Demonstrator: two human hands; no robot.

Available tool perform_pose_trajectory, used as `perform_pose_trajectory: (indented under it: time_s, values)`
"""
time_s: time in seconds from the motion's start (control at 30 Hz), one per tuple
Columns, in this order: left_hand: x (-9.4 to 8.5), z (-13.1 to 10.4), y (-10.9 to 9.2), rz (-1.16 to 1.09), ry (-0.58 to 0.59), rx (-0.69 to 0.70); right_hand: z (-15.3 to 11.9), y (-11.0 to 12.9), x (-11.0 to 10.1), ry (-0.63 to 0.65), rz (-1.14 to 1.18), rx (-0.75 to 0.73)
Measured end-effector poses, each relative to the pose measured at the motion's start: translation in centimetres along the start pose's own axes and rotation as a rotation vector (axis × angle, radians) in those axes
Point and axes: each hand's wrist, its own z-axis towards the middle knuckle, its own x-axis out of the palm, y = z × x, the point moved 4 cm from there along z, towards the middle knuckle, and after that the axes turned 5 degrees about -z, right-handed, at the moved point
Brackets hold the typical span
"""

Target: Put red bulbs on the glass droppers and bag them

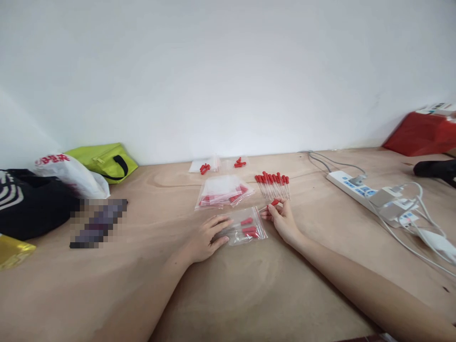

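A clear zip-lock bag lies flat before me with several red-bulbed droppers inside. My left hand rests at its left end, fingers stretched over the plastic and thumb apart. Near the bag's zip edge on the right, my right hand pinches a dropper by its red bulb. The dropper's thin clear tube points left, toward the bag's zip edge. Just behind my right hand, more droppers lie side by side in a row, red bulbs facing the wall. A stack of zip-lock bags sits behind the bag.
Small red pieces lie on bags near the wall. A white power strip with cables and chargers stands right. At left are a pixelated dark object, a black bag, a white plastic bag and a lime-green bag.
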Motion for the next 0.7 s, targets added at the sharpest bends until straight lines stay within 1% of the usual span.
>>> perform_pose_trajectory:
  time_s: [0.07, 0.13, 0.3, 0.37, 0.47, 0.53, 0.63, 0.7]
  values:
    - [0.0, 0.0, 0.0, 0.005, 0.004, -0.009, 0.1, -0.2, 0.1, 0.007, 0.005, 0.018]
    - [-0.1, 0.0, 0.0, 0.005, 0.004, -0.017, 0.1, -0.3, 0.2, 0.034, -0.041, 0.040]
    - [-0.1, 0.0, 0.0, -0.008, -0.001, -0.022, -0.2, -0.7, 0.8, 0.215, -0.326, 0.007]
    - [-0.1, 0.0, 0.1, -0.008, -0.005, -0.022, -0.3, -1.0, 0.9, 0.254, -0.385, 0.012]
    - [0.0, 0.0, 0.1, -0.003, -0.005, -0.017, -0.2, -1.4, 1.0, 0.279, -0.466, 0.043]
    - [0.0, 0.1, 0.2, -0.001, -0.007, -0.012, -0.1, -1.3, 1.1, 0.317, -0.534, -0.011]
    - [0.0, 0.1, 0.1, -0.002, -0.005, -0.001, 0.0, -0.5, 1.3, 0.369, -0.636, -0.164]
    - [0.0, 0.1, 0.1, -0.005, -0.003, 0.007, 0.1, -0.1, 1.3, 0.389, -0.701, -0.219]
